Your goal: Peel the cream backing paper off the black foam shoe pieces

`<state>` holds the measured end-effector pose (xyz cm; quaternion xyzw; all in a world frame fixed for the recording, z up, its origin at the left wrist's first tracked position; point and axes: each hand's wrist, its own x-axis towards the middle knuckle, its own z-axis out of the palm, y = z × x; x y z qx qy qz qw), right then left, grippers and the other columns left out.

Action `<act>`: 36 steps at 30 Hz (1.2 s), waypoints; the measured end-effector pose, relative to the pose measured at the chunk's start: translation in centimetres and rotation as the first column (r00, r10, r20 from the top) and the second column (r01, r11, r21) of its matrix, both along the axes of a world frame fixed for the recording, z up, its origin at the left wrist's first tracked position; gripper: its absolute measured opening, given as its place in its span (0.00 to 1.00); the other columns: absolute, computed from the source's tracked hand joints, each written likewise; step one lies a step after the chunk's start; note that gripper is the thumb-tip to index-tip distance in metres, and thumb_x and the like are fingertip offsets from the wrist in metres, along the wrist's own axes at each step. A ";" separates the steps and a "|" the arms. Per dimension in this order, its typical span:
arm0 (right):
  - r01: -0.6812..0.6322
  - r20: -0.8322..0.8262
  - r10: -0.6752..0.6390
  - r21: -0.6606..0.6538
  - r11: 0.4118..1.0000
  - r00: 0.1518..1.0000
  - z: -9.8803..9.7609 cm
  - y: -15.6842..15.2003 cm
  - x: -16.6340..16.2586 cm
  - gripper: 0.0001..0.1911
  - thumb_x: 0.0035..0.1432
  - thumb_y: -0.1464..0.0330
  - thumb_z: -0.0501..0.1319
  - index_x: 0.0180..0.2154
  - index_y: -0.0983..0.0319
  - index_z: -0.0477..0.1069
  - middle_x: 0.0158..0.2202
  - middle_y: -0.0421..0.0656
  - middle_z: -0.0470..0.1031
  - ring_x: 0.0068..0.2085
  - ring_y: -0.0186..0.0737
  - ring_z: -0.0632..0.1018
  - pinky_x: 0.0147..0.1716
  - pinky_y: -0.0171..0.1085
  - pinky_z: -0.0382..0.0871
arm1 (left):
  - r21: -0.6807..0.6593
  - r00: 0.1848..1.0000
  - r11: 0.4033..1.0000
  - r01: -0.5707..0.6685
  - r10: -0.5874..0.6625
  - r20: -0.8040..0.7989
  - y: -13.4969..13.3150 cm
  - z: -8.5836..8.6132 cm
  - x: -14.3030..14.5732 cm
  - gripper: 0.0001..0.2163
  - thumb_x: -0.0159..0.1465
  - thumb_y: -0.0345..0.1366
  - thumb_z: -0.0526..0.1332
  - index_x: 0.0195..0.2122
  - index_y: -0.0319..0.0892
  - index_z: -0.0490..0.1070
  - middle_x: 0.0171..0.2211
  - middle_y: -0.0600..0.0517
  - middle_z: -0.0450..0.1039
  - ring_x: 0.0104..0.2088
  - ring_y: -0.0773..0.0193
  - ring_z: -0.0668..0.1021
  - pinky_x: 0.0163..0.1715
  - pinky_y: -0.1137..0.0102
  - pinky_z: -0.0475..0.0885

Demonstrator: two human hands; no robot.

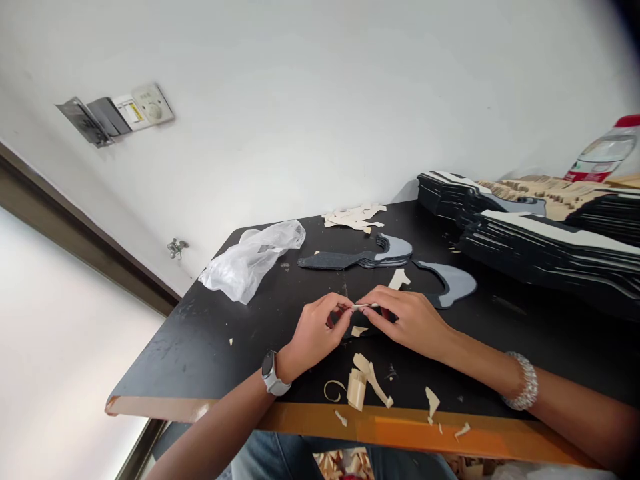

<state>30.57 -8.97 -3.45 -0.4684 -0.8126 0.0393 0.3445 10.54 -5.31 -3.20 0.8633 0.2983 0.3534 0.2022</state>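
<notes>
Well, the black worktop (165, 360), with its orange-banded front edge, filled most of the view, set against a white wall that carried a switch panel (143, 110). Along its far right end rose tall stacks of black layered cut-out pieces (545, 257), with cream card scraps (530, 193) and a red-capped plastic bottle (605, 152) behind them. (Whether those stacks had been worked on, the view did not settle.) A crumpled white plastic bag (250, 260) lay towards the far left. Nearer, a small pile of dark, grey-faced shapes (355, 257) and one single curved shape (453, 283) sat apart from the stacks, so only a few pieces appeared to be out, and far more seemed left than done. Cream trimmings (357, 390) were strewn near the front edge, and a heap of pale scraps (354, 217) lay beyond the hands. At the centre, the left hand (315, 333), a watch (271, 372) on its wrist, and the right hand (410, 320), a beaded bracelet (521, 381) on its wrist, came together, their fingertips (376, 312) pinching a thin cream strip (364, 306) just above a dark piece (360, 331) that they mostly hid.
</notes>
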 end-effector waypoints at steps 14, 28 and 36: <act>0.041 0.030 -0.040 -0.015 0.999 0.999 0.4 -0.2 -0.3 0.12 0.64 0.64 0.53 0.36 0.58 0.74 0.30 0.39 0.78 0.24 0.32 0.74 0.26 0.33 0.62 | 0.116 0.978 0.990 0.081 -0.056 -0.201 0.4 0.5 -0.7 0.08 0.68 0.33 0.50 0.39 0.42 0.69 0.34 0.50 0.74 0.32 0.66 0.76 0.31 0.74 0.69; -0.041 0.039 0.040 0.030 0.999 0.998 -0.2 -0.5 -0.8 0.11 0.64 0.65 0.54 0.36 0.59 0.74 0.30 0.40 0.78 0.27 0.33 0.76 0.27 0.32 0.62 | 0.119 0.989 0.989 -0.089 0.102 -0.110 0.1 -0.7 0.3 0.04 0.56 0.27 0.55 0.27 0.42 0.63 0.23 0.57 0.66 0.23 0.71 0.68 0.25 0.76 0.62; 0.004 -0.022 -0.003 0.067 0.998 1.000 0.2 -0.8 -0.5 0.08 0.61 0.66 0.55 0.32 0.59 0.71 0.20 0.36 0.72 0.17 0.29 0.68 0.22 0.32 0.58 | 0.023 0.973 0.973 -0.230 0.230 0.009 1.4 0.3 -1.0 0.05 0.55 0.27 0.55 0.24 0.42 0.60 0.21 0.57 0.61 0.21 0.71 0.64 0.24 0.74 0.58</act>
